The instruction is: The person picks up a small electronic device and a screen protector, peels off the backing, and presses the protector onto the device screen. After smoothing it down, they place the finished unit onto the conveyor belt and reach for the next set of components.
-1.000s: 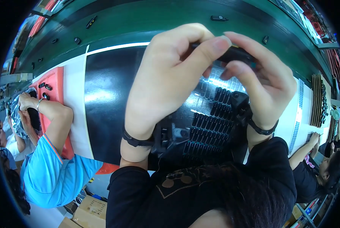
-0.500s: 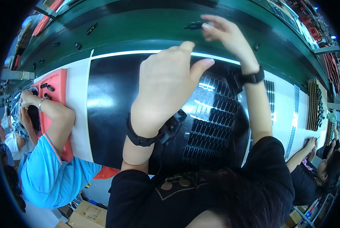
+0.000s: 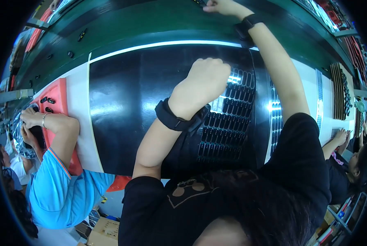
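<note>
My right hand (image 3: 226, 7) reaches across the green surface (image 3: 159, 24) to the top edge of the view. Its fingertips pinch the end of a small, dark, elongated part (image 3: 199, 2), which is partly cut off by the picture's edge. Lower down, my left hand (image 3: 204, 82) is curled into a fist over the black work surface (image 3: 122, 94), its back facing up. Whatever it may hold is hidden. Beside and below that fist lies a clear sheet of black oval pieces (image 3: 226, 133) set in rows. Its upper ovals look like bare outlines. Both wrists wear black straps.
At left, a person in a blue shirt (image 3: 54, 192) works over a red-orange tray (image 3: 61, 96) with small black parts. More dark parts (image 3: 82, 35) lie on the green surface. To the right are another oval sheet (image 3: 276, 119), stacked brown boards (image 3: 339, 92) and a person in black (image 3: 335, 180).
My right hand has moved farther away over the green surface, with the dark part at its fingertips. My left hand has drawn down and to the right, its fingers and thumb now curled in.
</note>
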A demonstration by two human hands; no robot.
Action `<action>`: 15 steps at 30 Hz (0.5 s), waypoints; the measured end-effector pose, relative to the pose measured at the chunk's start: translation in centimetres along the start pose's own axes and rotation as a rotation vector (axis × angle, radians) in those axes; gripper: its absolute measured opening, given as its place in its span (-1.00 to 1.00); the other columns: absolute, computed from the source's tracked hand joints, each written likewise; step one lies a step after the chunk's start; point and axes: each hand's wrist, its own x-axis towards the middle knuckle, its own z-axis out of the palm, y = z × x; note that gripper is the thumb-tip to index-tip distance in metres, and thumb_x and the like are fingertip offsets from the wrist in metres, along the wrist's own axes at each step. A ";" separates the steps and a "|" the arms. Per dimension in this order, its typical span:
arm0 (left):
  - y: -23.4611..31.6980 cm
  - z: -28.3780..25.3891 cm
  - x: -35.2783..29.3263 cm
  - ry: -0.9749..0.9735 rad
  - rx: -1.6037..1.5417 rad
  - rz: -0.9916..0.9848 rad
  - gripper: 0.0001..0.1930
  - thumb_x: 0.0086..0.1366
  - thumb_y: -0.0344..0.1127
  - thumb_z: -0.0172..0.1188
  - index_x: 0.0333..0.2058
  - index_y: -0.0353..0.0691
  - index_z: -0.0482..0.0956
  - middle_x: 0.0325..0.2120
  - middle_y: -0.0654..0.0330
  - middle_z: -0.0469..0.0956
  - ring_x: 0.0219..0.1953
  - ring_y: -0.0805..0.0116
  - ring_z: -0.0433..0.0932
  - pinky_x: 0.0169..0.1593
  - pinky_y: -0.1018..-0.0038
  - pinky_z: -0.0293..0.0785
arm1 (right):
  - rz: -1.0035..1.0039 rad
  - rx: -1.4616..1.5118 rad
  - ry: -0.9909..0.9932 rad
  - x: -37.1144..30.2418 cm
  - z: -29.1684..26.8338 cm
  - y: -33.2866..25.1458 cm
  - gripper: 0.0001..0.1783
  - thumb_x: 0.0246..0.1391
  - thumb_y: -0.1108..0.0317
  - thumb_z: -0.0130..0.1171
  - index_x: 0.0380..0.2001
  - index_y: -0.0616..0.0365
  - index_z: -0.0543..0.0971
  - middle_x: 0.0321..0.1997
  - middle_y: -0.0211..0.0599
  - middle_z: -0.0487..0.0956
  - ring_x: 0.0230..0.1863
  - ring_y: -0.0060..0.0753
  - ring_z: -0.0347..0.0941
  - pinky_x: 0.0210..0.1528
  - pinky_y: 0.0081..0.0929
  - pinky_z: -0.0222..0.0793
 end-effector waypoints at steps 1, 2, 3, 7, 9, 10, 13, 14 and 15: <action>0.0 0.5 0.3 -0.005 0.006 0.011 -0.82 -0.07 -0.38 0.16 -0.49 -0.36 0.46 -0.50 0.05 0.46 -0.37 0.13 0.46 -0.29 0.37 0.40 | -0.047 0.083 0.102 -0.8 -0.5 -0.1 -0.75 -0.03 0.17 0.05 -0.52 0.16 0.44 -0.55 -0.35 0.43 -0.57 -0.57 0.30 -0.52 -0.64 0.19; 0.4 0.8 0.9 -0.007 -0.006 0.035 -0.82 -0.07 -0.38 0.16 -0.49 -0.36 0.46 -0.50 0.05 0.46 -0.37 0.13 0.46 -0.29 0.37 0.40 | -0.085 0.150 0.210 -2.1 -1.8 -0.1 -0.71 0.03 0.20 -0.01 -0.62 0.16 0.43 -0.69 -0.42 0.43 -0.69 -0.68 0.28 -0.66 -0.69 0.14; -0.2 1.1 0.0 -0.011 -0.016 0.004 -0.83 -0.08 -0.40 0.16 -0.49 -0.36 0.46 -0.49 0.04 0.46 -0.36 0.13 0.46 -0.28 0.36 0.40 | -0.040 0.435 0.104 -3.8 -2.0 -3.3 -0.70 0.02 0.19 -0.01 -0.62 0.18 0.43 -0.68 -0.40 0.43 -0.69 -0.66 0.30 -0.67 -0.66 0.15; 0.2 2.3 0.6 0.009 -0.064 0.062 -0.84 -0.11 -0.43 0.16 -0.50 -0.36 0.45 -0.48 0.03 0.46 -0.35 0.11 0.46 -0.26 0.36 0.40 | 0.191 0.994 -0.189 -13.4 -3.4 -4.4 -0.68 0.01 0.15 0.01 -0.31 0.20 0.44 -0.24 -0.14 0.43 -0.28 -0.30 0.37 -0.19 -0.48 0.34; 0.7 3.2 1.3 0.021 -0.101 0.131 -0.86 -0.12 -0.46 0.16 -0.52 -0.37 0.44 -0.49 0.01 0.46 -0.37 0.10 0.46 -0.28 0.36 0.41 | 0.221 1.294 -0.354 -17.2 -3.7 -5.7 -0.67 0.11 0.19 -0.17 -0.26 0.26 0.39 -0.19 -0.05 0.41 -0.18 -0.24 0.37 -0.14 -0.40 0.36; 0.9 3.4 1.6 0.025 -0.103 0.134 -0.86 -0.12 -0.46 0.16 -0.52 -0.37 0.44 -0.49 0.01 0.46 -0.37 0.10 0.46 -0.28 0.36 0.41 | 0.223 1.289 -0.351 -18.3 -3.5 -5.5 -0.67 0.11 0.19 -0.17 -0.26 0.26 0.39 -0.19 -0.05 0.41 -0.18 -0.24 0.37 -0.14 -0.40 0.36; 1.1 3.9 1.9 -0.042 -0.137 0.131 -0.88 -0.14 -0.50 0.13 -0.54 -0.38 0.43 -0.51 0.01 0.45 -0.40 0.11 0.47 -0.33 0.36 0.42 | 0.392 1.334 -0.355 -20.5 -1.9 -4.8 -0.65 0.13 0.20 -0.22 -0.19 0.28 0.33 -0.15 0.02 0.39 -0.07 -0.21 0.33 -0.08 -0.34 0.33; 1.0 4.2 2.0 -0.033 -0.133 0.131 -0.88 -0.14 -0.50 0.13 -0.54 -0.38 0.43 -0.51 0.01 0.45 -0.40 0.11 0.47 -0.33 0.36 0.42 | 0.408 1.337 -0.341 -20.6 -1.6 -4.7 -0.65 0.12 0.19 -0.21 -0.19 0.27 0.32 -0.15 -0.01 0.39 -0.07 -0.23 0.33 -0.08 -0.34 0.32; 0.8 4.6 1.9 -0.005 -0.151 0.135 -0.89 -0.13 -0.51 0.12 -0.55 -0.38 0.43 -0.52 0.01 0.45 -0.42 0.11 0.47 -0.34 0.37 0.42 | 0.423 1.340 -0.329 -20.7 -1.3 -4.8 -0.65 0.12 0.19 -0.20 -0.18 0.26 0.32 -0.16 -0.04 0.40 -0.08 -0.25 0.32 -0.09 -0.34 0.31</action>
